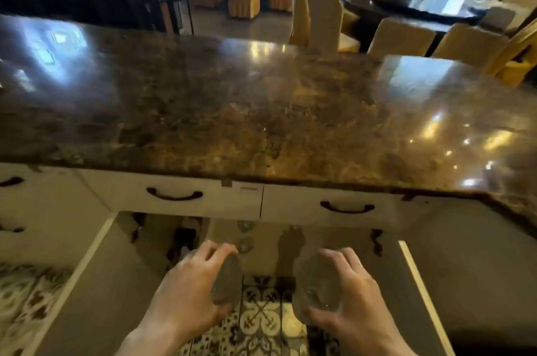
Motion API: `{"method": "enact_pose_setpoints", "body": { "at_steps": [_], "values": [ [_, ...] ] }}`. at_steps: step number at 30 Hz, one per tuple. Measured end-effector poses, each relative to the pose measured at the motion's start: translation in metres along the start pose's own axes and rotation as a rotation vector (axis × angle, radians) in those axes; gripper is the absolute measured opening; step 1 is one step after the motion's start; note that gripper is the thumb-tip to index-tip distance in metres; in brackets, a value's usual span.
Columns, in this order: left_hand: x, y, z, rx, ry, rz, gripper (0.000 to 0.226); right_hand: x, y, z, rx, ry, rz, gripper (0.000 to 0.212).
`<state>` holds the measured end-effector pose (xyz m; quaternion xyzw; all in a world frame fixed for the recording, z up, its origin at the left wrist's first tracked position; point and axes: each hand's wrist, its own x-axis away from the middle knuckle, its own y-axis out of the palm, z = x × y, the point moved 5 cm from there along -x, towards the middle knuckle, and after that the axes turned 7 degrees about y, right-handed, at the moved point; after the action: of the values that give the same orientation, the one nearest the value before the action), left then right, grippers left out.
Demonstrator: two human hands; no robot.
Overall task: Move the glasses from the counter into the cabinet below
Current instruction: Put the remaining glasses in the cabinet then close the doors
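Each hand wraps 1 clear glass, likely so 2 go into the cabinet [261,242] in a single trip. The left hand [189,289] curls around the left glass [228,280]; the right hand [348,294] cups the right glass [316,286]. Beyond the left fingertips, 2 faint glasses [245,236] seem to be shelved already. The blur hides the rims, and the counter [261,100] looks bare.
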<state>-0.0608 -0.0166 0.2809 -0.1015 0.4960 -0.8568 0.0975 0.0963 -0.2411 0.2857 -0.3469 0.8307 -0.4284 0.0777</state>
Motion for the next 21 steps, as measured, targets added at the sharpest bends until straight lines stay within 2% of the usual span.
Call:
{"method": "enact_pose_setpoints", "body": {
  "at_steps": [5, 7, 12, 15, 17, 19, 21],
  "values": [
    [-0.015, 0.12, -0.058, 0.019, -0.133, -0.149, 0.09, -0.03, 0.095, 0.078, 0.044, 0.133, -0.06, 0.091],
    [-0.028, 0.173, -0.078, 0.032, -0.173, -0.138, 0.087, -0.05, 0.133, 0.116, 0.046, 0.157, -0.073, 0.09],
    [-0.077, 0.296, -0.114, 0.001, -0.177, -0.037, 0.059, -0.111, 0.218, 0.223, 0.008, 0.197, -0.047, 0.085],
    [-0.109, 0.374, -0.148, 0.023, -0.164, -0.086, 0.071, -0.154, 0.266, 0.286, -0.013, 0.207, 0.033, 0.083],
    [-0.131, 0.423, -0.173, 0.025, -0.172, -0.068, 0.082, -0.186, 0.307, 0.327, -0.006, 0.254, 0.015, 0.072],
    [-0.157, 0.457, -0.193, -0.011, -0.193, -0.082, 0.077, -0.218, 0.337, 0.357, 0.011, 0.262, 0.014, 0.057],
    [-0.184, 0.496, -0.217, -0.044, -0.166, -0.088, 0.069, -0.251, 0.374, 0.375, 0.033, 0.201, 0.023, 0.071]
  ]
}}
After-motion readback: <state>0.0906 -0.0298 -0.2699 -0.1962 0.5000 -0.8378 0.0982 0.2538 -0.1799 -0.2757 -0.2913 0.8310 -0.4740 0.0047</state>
